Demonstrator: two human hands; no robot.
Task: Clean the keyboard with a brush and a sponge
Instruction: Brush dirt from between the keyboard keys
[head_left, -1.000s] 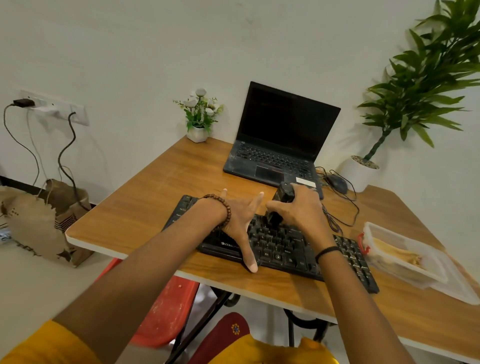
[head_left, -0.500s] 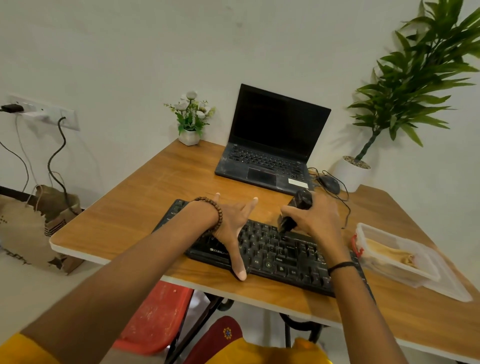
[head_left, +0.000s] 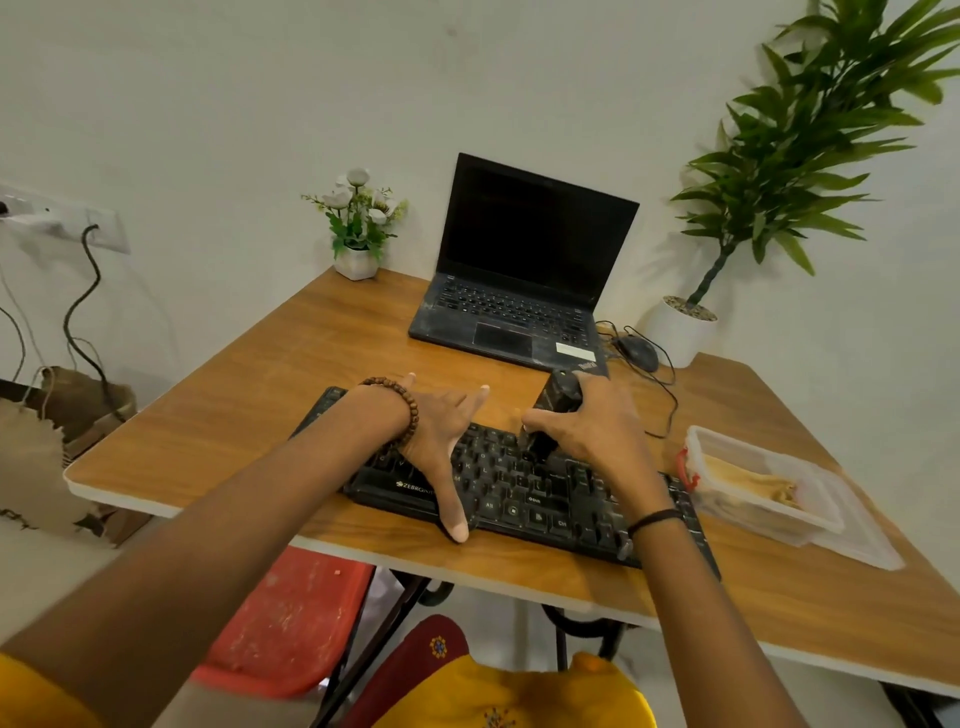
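Note:
A black keyboard (head_left: 524, 493) lies near the front edge of the wooden table (head_left: 249, 395). My left hand (head_left: 441, 436) rests flat on its left part, fingers spread, thumb reaching the front edge. My right hand (head_left: 587, 426) is closed around a black brush (head_left: 558, 397), held upright with its dark bristles touching the keys near the keyboard's upper middle. A clear plastic box (head_left: 763, 483) to the right holds something yellowish that may be the sponge.
An open black laptop (head_left: 519, 291) stands behind the keyboard, with a wired mouse (head_left: 636, 352) and cable to its right. A small flower pot (head_left: 358, 260) and a tall potted plant (head_left: 680, 327) stand at the back. A red chair (head_left: 291, 623) is below the table.
The view has shifted a little. My right hand with the brush has moved slightly along the keys; my left hand stays flat on the keyboard.

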